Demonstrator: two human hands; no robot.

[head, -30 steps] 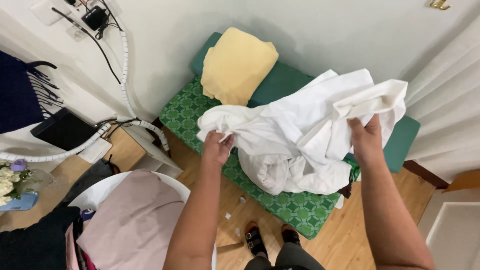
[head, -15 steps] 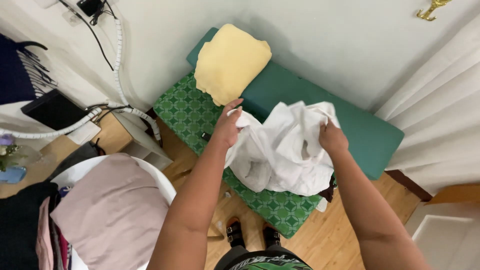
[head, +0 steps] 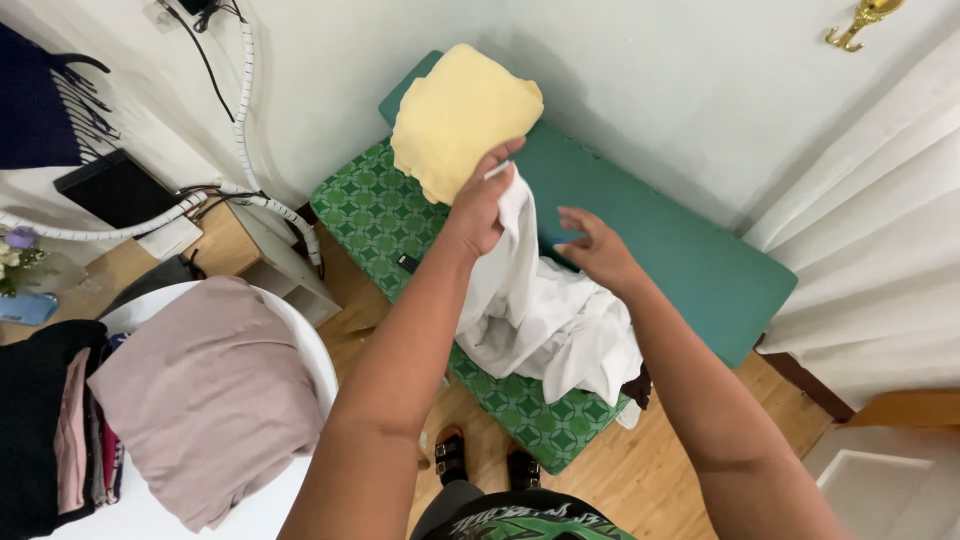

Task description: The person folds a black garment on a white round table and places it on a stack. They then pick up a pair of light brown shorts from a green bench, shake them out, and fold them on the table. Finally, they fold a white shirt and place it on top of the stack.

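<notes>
My left hand [head: 482,206] is raised and grips the top of a white garment [head: 540,300], which hangs down in folds onto the green patterned cushion [head: 372,212] of a teal bench [head: 680,250]. My right hand [head: 596,250] hovers just right of the hanging cloth with fingers spread and holds nothing. A folded yellow cloth [head: 462,116] lies on the bench's far left end, right behind my left hand.
A white round table [head: 300,350] at lower left carries a folded mauve cloth [head: 200,395] and a stack of dark clothes [head: 45,440]. Cables and a white hose [head: 245,100] run down the wall. White curtains [head: 880,230] hang at right. Wooden floor lies below.
The spread white garment has been gathered. My left hand lifted one end upward toward the yellow cloth. My right hand let go of the cloth and now hovers open beside it.
</notes>
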